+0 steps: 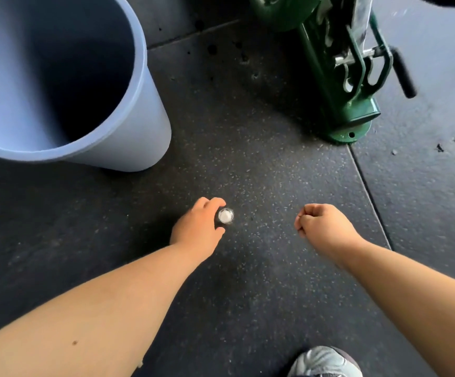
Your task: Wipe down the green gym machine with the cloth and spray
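Left hand [197, 228]: our fingers and thumb curl round a white-capped spray bottle [225, 215], well short of the green machine [338, 77]. Right hand [321, 224]: fisted, holding nothing we can see, below the machine's base.

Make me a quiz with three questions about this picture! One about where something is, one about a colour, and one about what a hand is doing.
1. Where does the bin stand?
A) left of the green gym machine
B) right of it
C) on top of it

2. What colour is the bottle cap that the left hand curls round?
A) red
B) white
C) black

3. How is the right hand?
A) flat and open
B) curled in a fist
C) holding a cloth

Answers:
1 A, the bin fills the upper left and the machine stands upper right.
2 B, the round cap shows white between finger and thumb.
3 B, its fingers are curled, with nothing seen in them.
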Motion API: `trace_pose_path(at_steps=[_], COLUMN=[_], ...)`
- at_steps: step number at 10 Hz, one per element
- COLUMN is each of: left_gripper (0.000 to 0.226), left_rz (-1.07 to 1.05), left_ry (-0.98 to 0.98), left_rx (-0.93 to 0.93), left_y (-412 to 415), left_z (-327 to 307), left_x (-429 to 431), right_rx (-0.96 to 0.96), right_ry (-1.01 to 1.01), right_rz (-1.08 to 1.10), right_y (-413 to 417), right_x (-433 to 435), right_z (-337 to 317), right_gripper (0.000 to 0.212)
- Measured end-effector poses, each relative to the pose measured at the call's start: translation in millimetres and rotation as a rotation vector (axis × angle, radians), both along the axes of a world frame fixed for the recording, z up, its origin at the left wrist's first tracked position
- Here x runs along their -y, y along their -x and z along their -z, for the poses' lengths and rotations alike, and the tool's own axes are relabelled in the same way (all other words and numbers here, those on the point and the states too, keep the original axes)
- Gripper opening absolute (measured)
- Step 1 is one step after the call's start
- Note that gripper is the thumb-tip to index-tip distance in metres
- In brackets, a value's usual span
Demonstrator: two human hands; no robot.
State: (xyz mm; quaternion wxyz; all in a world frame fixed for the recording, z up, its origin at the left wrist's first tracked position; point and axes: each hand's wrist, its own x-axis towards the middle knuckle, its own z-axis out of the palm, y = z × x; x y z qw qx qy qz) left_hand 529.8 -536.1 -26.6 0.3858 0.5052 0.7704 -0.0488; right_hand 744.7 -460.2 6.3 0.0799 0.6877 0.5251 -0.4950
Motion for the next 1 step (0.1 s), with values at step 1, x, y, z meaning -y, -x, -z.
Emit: trace_pose_path(at_steps=[1], left_gripper=[0.07], left_rz=[-0.009], left_ry=[0.058], left_rx=[-0.025], left_y=[11.7], left_z=[-13.4], left_x=[-4.7], right_rx=[-0.016], right_ry=[-0.034], right_rz=[-0.001], right_y=[13.8], right_x=[-13.2], right_z=[-16.7], right_gripper=[0.033])
